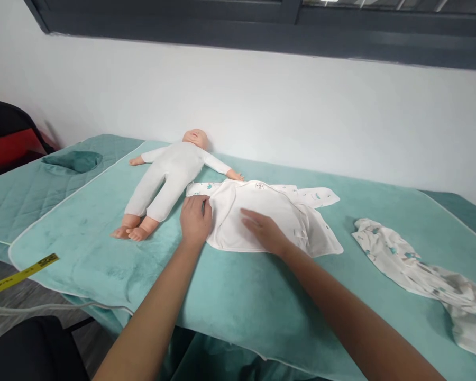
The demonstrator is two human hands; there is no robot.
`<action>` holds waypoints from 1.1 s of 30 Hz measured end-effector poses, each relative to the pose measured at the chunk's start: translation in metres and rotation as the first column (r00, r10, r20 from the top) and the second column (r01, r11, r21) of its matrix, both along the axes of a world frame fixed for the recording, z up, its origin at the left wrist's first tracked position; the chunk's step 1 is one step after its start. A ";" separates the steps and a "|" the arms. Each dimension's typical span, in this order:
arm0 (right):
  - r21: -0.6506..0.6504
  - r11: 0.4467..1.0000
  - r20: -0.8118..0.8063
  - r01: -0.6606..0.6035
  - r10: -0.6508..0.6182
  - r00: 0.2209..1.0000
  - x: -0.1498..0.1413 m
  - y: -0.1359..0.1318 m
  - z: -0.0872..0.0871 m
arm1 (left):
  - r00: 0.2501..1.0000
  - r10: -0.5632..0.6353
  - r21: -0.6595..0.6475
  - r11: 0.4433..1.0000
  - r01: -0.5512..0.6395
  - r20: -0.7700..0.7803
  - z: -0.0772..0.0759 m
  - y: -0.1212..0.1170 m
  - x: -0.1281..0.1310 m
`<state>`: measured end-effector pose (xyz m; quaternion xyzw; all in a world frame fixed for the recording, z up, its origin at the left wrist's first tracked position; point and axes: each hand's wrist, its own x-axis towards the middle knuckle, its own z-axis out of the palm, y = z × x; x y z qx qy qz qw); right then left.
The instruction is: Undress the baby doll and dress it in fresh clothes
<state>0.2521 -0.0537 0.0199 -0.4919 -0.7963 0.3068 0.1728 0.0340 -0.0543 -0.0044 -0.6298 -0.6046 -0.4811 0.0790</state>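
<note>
A white baby shirt (pixel 269 222) with green-printed sleeves lies spread out, inner side up, on the green padded cover (pixel 238 301). At its left edge, just below the left sleeve, my left hand (pixel 196 219) is closed on the cloth with bent fingers; the fingertips are partly hidden. My right hand (pixel 265 231) lies open over the middle of the shirt, fingers stretched to the left and slightly blurred. A baby doll (pixel 173 164) in a white cloth body rests on its back, up and left of the shirt. One doll hand nearly meets the shirt's top edge.
Crumpled printed baby clothing (pixel 412 264) lies on the right. A folded green cloth (pixel 73 161) is at the far left. A yellow strap (pixel 21 275) and a pale cable (pixel 55 307) are by the left front edge. The white wall (pixel 262 111) runs behind.
</note>
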 end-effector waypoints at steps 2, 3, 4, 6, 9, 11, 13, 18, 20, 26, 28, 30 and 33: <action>0.153 0.986 0.211 0.070 -0.102 0.972 0.007 0.027 -0.007 | 1.000 0.003 -0.012 1.000 -0.003 0.004 -0.001 0.001 0.000; 0.209 0.977 0.304 0.052 -0.115 0.946 0.010 0.040 -0.010 | 1.000 0.004 -0.016 1.000 -0.004 0.004 -0.001 0.002 0.000; 0.247 0.968 0.378 0.033 -0.128 0.917 0.014 0.051 -0.013 | 1.000 0.005 -0.018 1.000 -0.005 0.005 -0.001 0.002 0.000; 0.289 0.957 0.462 0.039 -0.175 0.869 0.022 0.068 -0.017 | 1.000 0.008 -0.018 1.000 -0.008 0.008 -0.002 0.002 -0.001; 0.331 0.933 0.482 0.139 -0.293 0.826 0.035 0.082 -0.018 | 1.000 0.015 -0.017 1.000 -0.015 0.013 -0.002 0.003 -0.001; 0.344 0.915 0.470 0.210 -0.362 0.805 0.042 0.084 -0.019 | 1.000 0.013 -0.021 1.000 -0.012 0.018 -0.003 0.003 -0.001; 0.351 0.903 0.468 0.249 -0.400 0.788 0.045 0.082 -0.019 | 1.000 0.008 -0.026 1.000 -0.007 0.026 -0.003 0.003 -0.001; 0.373 0.901 0.507 0.221 -0.398 0.764 0.046 0.064 -0.021 | 0.999 0.014 -0.017 1.000 -0.014 0.037 -0.002 0.002 -0.002; 0.375 0.907 0.522 0.193 -0.379 0.764 0.047 0.052 -0.021 | 1.000 0.008 0.005 1.000 -0.008 0.011 -0.001 0.000 -0.001; 0.362 0.917 0.554 0.169 -0.357 0.752 0.051 0.016 -0.020 | 0.894 -0.351 0.030 0.927 0.374 -0.279 0.008 -0.030 0.019; 0.362 0.917 0.564 0.167 -0.358 0.744 0.052 0.006 -0.020 | 0.804 -0.492 -0.049 0.861 0.506 -0.334 0.009 -0.044 0.025; 0.366 0.916 0.572 0.162 -0.359 0.737 0.052 -0.004 -0.021 | 0.762 -0.556 -0.131 0.827 0.547 -0.332 0.009 -0.057 0.028; 0.378 0.912 0.576 0.162 -0.369 0.730 0.052 -0.019 -0.023 | 0.782 -0.542 -0.188 0.840 0.509 -0.307 0.008 -0.068 0.024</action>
